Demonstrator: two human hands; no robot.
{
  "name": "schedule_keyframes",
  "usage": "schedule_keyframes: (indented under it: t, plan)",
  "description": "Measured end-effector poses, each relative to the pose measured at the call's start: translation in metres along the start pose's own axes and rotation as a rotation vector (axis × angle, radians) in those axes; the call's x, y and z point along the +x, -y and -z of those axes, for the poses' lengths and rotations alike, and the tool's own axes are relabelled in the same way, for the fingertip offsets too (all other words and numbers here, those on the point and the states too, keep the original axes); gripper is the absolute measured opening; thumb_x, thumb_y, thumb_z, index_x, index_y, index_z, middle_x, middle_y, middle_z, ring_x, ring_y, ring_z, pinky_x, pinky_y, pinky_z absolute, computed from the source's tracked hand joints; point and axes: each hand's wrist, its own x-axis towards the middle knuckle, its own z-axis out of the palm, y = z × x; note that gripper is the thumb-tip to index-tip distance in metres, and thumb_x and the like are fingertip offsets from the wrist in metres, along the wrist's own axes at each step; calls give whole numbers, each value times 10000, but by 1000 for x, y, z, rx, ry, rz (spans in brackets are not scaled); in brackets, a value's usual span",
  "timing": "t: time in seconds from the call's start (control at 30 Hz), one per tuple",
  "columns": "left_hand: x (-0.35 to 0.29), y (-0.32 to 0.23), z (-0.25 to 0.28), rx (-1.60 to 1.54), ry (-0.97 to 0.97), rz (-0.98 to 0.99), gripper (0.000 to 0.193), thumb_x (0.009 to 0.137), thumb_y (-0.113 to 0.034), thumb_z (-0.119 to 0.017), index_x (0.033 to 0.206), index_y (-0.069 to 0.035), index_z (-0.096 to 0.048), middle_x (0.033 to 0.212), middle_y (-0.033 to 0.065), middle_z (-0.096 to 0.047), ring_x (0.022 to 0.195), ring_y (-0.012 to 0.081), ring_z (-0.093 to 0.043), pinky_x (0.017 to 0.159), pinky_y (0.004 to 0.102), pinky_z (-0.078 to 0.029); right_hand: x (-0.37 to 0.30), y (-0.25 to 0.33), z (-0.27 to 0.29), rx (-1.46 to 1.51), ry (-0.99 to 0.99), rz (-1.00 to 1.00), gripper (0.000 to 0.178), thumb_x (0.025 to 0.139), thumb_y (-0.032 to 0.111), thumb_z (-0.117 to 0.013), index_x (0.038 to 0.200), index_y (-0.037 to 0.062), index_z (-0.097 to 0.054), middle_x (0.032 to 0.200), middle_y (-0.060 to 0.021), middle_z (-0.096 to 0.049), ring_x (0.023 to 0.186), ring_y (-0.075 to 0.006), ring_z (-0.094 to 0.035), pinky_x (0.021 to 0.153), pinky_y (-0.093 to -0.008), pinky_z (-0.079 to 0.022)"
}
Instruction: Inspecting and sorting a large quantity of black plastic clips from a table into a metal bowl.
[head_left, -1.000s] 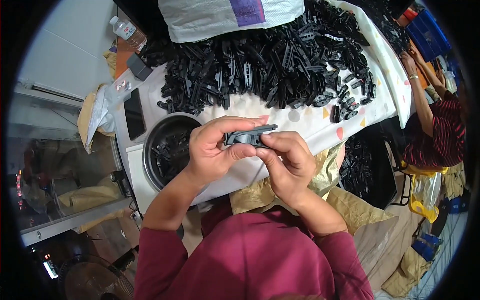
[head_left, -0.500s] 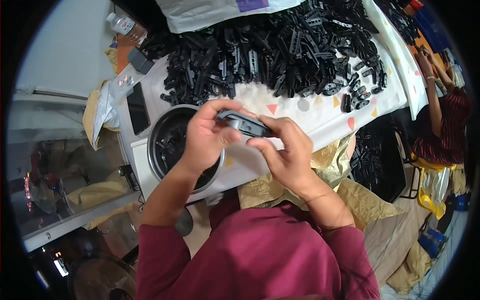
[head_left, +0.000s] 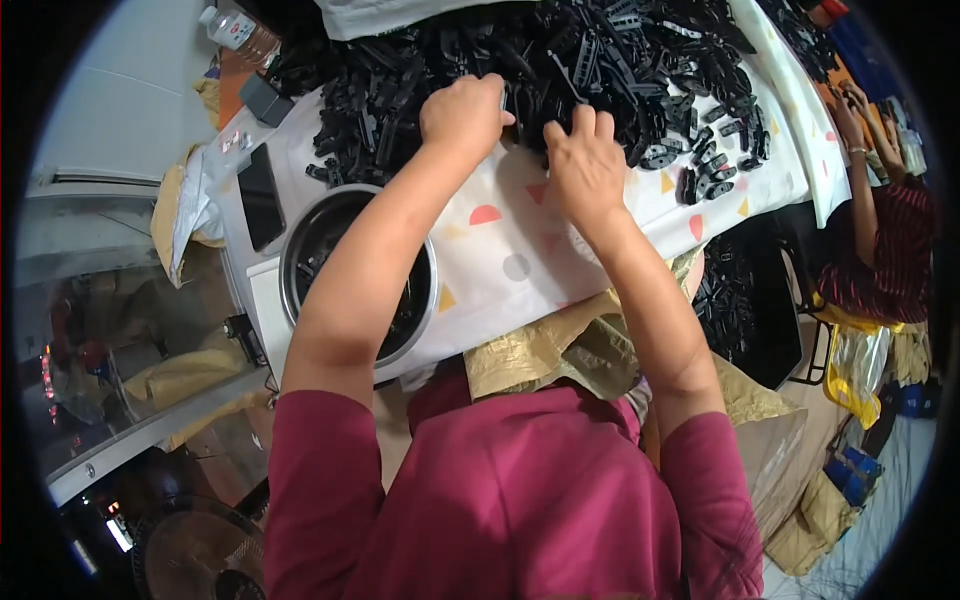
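Curled fingers (head_left: pixel 583 122) — slim, ridged parts (head_left: pixel 610 75).

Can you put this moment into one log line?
Left hand: at black parts, grip unclear | Right hand: at black parts, grip unclear | Bowl: partly behind left forearm

wall (head_left: pixel 125 95): pale, upper left | glass pane (head_left: pixel 75 330): metal-framed, reflective, left | surface (head_left: pixel 470 285): cloth-covered, white, patterned | floor (head_left: pixel 820 435): beige, lower right | fan (head_left: pixel 195 555): lower left

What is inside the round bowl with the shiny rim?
Small black parts show in the bowl either side of the left forearm, which hides its middle; what lies beneath cannot be seen.
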Motion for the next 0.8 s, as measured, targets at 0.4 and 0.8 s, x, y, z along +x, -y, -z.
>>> schedule_keyframes:
  t: [0.4,0.8]
  plan:
    - [-39,16,44,-902,225,342,199,781,-239,-594,842,-51,-611,769,40,-650,546,58,-490,489,224,-405,-25,-6,21,1431,-51,-200,212,905,55,-433,1101,18,-361,999,-94,-574,811,-127,-574,597,-237,-506]
    - [-81,4,105,-1200,526,-68,208,835,-141,-575,994,-15,-616,773,-1,-602,662,74,-532,566,196,-415,-34,18,103,801,-243,451,322,716,-96,-631,1025,-28,-569,863,-121,-622,720,-200,-611,606,-272,-500]
